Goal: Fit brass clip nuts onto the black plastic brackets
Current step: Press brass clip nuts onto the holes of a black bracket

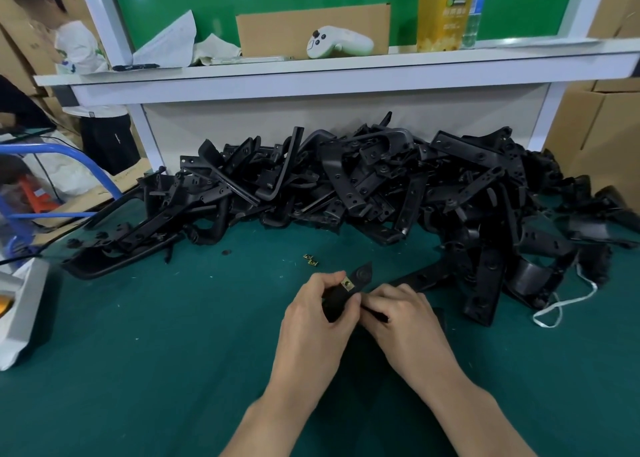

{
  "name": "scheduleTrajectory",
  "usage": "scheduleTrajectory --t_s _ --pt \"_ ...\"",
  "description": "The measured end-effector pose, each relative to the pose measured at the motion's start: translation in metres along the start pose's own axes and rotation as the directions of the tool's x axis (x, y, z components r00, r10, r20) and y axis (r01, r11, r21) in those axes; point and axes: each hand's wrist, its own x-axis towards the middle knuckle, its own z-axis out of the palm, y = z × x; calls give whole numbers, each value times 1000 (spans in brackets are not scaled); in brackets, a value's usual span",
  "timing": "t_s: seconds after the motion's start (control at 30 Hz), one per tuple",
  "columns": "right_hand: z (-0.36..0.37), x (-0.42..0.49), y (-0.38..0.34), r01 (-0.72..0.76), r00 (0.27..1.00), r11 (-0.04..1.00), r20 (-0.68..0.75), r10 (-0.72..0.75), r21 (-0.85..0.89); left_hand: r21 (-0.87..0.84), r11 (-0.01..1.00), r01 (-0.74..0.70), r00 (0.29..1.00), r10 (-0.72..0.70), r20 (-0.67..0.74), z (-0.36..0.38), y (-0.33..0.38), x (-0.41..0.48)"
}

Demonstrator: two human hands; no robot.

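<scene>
A black plastic bracket point(360, 278) is held just above the green mat in the lower middle. My left hand point(318, 314) grips its near part, thumb beside a brass clip nut point(347, 285) that sits on the bracket's edge. My right hand point(401, 313) is closed on the bracket's right side, its fingers hiding that part. Two loose brass clip nuts point(310, 259) lie on the mat a little beyond my hands.
A big heap of black brackets point(346, 179) stretches across the back of the mat and down its right side. A white strap point(561, 304) lies at the right. A grey-white device point(24, 304) sits at the left edge. A shelf point(311, 72) with a controller and bottle runs above.
</scene>
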Motion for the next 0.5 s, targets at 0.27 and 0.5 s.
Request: scheduleTrajectory --t_s 0.27,0.5 --pt "2 0 3 3 1000 1000 -8 -3 1 45 999 -2 1000 3 -19 1 0 -1" --pt "2 1 4 -11 1000 1000 14 11 -6 135 990 -34 998 40 -43 -1 4 2"
